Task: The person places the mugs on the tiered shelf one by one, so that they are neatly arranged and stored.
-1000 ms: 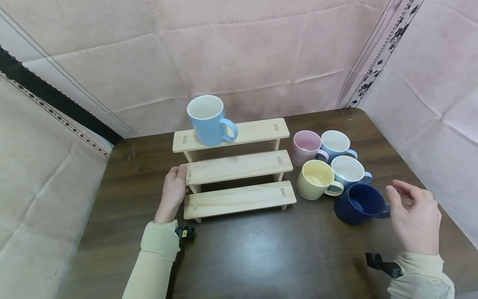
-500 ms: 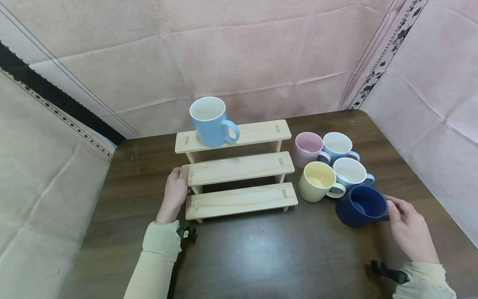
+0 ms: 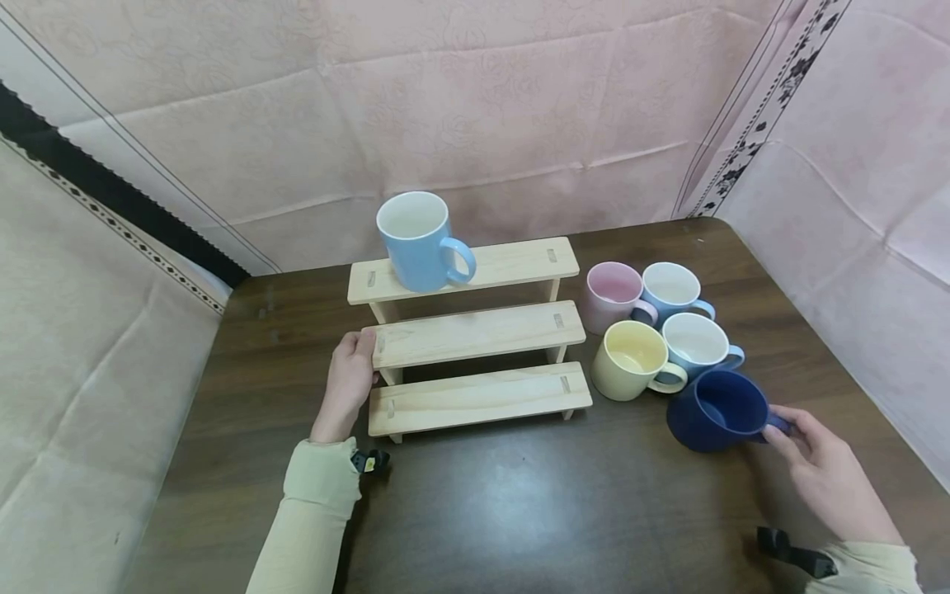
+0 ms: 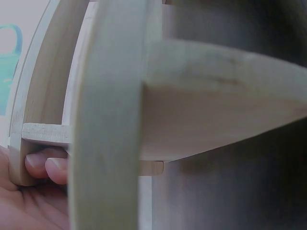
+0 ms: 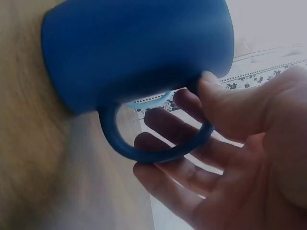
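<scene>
At the lower right of the head view, the navy mug is sitting upright on the table, its handle pointing right. The right hand is touching that handle: in the right wrist view the thumb is pressing on the top of the loop while the fingers are lying fairly straight behind and under it, so the handle is being pinched between thumb and fingers. Just up and left of the navy mug, four more mugs are crowding together: a yellow mug, a light blue mug touching it, a pink mug and another blue mug behind them.

Toward the centre of the frame, a three-step wooden rack is standing on the table. A blue mug is sitting upright on the left end of its top step, handle to the right. The left hand is gripping the left end of the middle step, with its fingertips curling under the board in the left wrist view. Pink cloth is hanging behind the table and along both sides.
</scene>
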`<act>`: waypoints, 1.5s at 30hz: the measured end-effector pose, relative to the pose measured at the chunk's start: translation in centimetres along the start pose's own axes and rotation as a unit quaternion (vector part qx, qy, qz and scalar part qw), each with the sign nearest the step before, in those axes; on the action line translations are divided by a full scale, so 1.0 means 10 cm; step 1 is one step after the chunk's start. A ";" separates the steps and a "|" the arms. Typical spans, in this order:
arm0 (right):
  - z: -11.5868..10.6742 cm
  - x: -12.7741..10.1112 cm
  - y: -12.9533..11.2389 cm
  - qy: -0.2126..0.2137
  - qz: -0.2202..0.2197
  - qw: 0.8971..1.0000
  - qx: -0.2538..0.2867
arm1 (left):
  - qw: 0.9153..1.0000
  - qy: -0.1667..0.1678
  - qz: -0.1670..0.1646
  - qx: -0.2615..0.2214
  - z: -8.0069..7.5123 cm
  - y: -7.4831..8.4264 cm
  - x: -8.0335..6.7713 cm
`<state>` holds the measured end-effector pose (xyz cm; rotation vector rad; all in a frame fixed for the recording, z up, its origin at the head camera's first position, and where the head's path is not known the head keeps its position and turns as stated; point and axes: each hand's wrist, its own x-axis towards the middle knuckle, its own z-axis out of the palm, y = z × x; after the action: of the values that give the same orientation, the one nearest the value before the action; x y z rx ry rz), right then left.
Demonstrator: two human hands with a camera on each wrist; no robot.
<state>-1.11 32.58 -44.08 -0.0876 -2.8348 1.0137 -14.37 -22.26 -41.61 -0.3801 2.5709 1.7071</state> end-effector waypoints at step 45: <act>0.09 -0.14 -0.19 0.148 0.049 0.985 -0.075 | 1.000 0.004 0.005 -0.002 0.01 -0.02 0.01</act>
<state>0.15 30.40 -43.66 -0.3658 -2.6473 0.7303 -14.44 -22.28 -41.81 -0.3737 2.5790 1.7192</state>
